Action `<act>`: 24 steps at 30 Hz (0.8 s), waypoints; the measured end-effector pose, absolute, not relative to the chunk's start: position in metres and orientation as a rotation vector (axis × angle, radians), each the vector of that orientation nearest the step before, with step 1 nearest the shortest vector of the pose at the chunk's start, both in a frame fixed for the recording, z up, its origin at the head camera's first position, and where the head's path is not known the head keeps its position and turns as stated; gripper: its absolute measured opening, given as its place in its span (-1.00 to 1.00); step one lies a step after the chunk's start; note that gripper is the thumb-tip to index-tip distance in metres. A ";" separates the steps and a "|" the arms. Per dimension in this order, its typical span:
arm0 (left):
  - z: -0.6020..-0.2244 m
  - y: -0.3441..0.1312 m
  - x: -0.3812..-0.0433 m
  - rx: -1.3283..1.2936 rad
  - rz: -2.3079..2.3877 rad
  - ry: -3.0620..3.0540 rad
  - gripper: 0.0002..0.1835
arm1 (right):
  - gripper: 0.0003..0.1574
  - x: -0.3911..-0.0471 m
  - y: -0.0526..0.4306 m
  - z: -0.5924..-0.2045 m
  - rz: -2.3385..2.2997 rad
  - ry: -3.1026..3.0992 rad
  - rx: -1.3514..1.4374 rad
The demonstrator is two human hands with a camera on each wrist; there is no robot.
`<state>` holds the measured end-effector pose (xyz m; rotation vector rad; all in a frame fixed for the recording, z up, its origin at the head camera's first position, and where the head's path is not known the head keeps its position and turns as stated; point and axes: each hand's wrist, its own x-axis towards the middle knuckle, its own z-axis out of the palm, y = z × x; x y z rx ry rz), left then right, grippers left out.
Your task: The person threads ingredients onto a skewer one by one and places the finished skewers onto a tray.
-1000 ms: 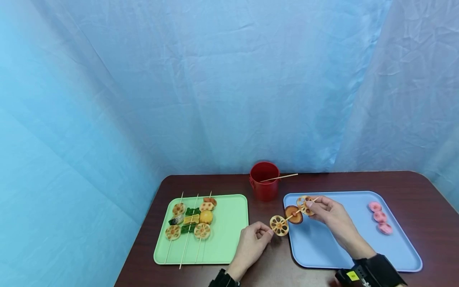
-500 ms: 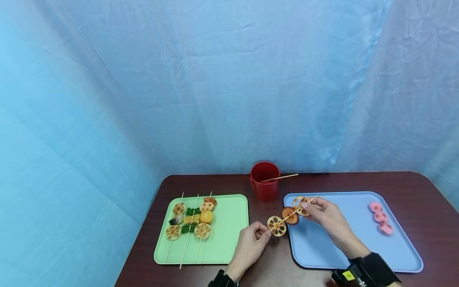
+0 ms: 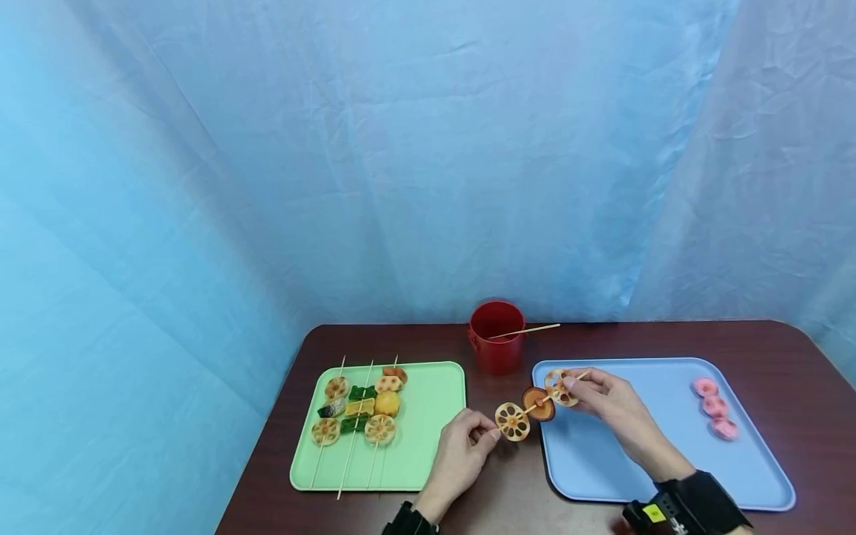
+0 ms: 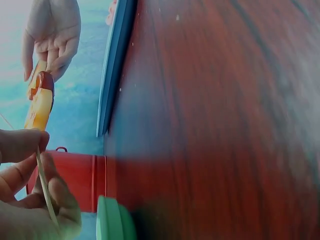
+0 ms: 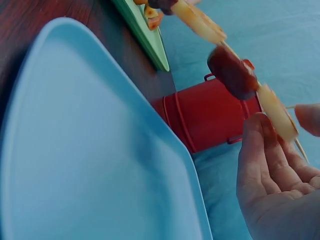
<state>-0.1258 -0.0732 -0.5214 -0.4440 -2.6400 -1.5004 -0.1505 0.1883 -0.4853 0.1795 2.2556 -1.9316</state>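
A skewer point(image 3: 530, 409) is held above the table between both hands, slanting up to the right. Threaded on it are a lotus root slice point(image 3: 512, 422), a brown mushroom slice point(image 3: 538, 405) and a second lotus root slice point(image 3: 561, 388). My left hand point(image 3: 463, 455) pinches the stick just below the first lotus slice; its bare end runs back across the palm point(image 4: 45, 187) in the left wrist view. At the upper end, my right hand point(image 3: 618, 416) grips the second lotus slice point(image 5: 276, 112) by its edge, the stick's tip poking out beyond it.
On the green tray point(image 3: 428, 431) at left lie 3 loaded skewers point(image 3: 360, 409). A red cup point(image 3: 496, 349) with a thin stick point(image 3: 535, 329) across it stands behind. The blue tray point(image 3: 642, 461) at right carries several pink pieces point(image 3: 714, 406) in a row.
Both hands and the skewer have shifted slightly left. The grips look the same, and the trays, cup and pink pieces stay where they were.
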 end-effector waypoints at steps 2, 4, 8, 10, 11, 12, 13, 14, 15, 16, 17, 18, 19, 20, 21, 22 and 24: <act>-0.522 -0.076 -0.126 -0.436 -1.472 -2.632 -0.93 | -0.21 -0.150 0.191 -0.485 -1.898 2.277 0.168; -0.522 -0.080 -0.127 -0.420 -1.464 -2.625 -0.93 | -0.17 -0.150 0.194 -0.485 -1.858 2.300 0.163; -0.523 -0.088 -0.128 -0.383 -1.509 -2.618 -0.93 | -0.15 -0.148 0.201 -0.485 -1.829 2.310 0.158; -0.524 -0.094 -0.129 -0.378 -1.524 -2.612 -0.93 | -0.14 -0.147 0.205 -0.485 -1.834 2.308 0.154; -0.524 -0.097 -0.129 -0.379 -1.529 -2.610 -0.93 | -0.13 -0.146 0.208 -0.485 -1.834 2.310 0.153; -0.524 -0.100 -0.129 -0.382 -1.523 -2.611 -0.93 | -0.12 -0.146 0.210 -0.486 -1.836 2.314 0.151; -0.525 -0.104 -0.129 -0.390 -1.521 -2.608 -0.92 | -0.11 -0.145 0.213 -0.486 -1.835 2.322 0.145; -0.525 -0.107 -0.128 -0.397 -1.515 -2.607 -0.92 | -0.10 -0.144 0.216 -0.485 -1.831 2.332 0.137; -0.525 -0.111 -0.128 -0.403 -1.508 -2.607 -0.92 | -0.10 -0.143 0.219 -0.485 -1.827 2.344 0.133; -0.525 -0.114 -0.127 -0.408 -1.495 -2.611 -0.92 | -0.10 -0.143 0.222 -0.485 -1.823 2.355 0.126; -0.525 -0.118 -0.127 -0.407 -1.490 -2.612 -0.92 | -0.10 -0.142 0.225 -0.485 -1.813 2.371 0.123; -0.525 -0.121 -0.126 -0.404 -1.481 -2.617 -0.92 | -0.11 -0.141 0.227 -0.484 -1.809 2.381 0.116; -0.525 -0.125 -0.125 -0.394 -1.475 -2.625 -0.92 | -0.11 -0.140 0.230 -0.484 -1.802 2.393 0.109; -0.524 -0.128 -0.125 -0.377 -1.459 -2.641 -0.92 | -0.12 -0.140 0.232 -0.484 -1.795 2.403 0.100; -0.524 -0.132 -0.124 -0.358 -1.438 -2.657 -0.92 | -0.12 -0.140 0.234 -0.484 -1.789 2.406 0.101; -0.523 -0.134 -0.124 -0.336 -1.416 -2.675 -0.92 | -0.12 -0.139 0.235 -0.484 -1.784 2.408 0.099; -0.523 -0.140 -0.123 -0.289 -1.378 -2.708 -0.92 | -0.11 -0.139 0.238 -0.484 -1.763 2.415 0.104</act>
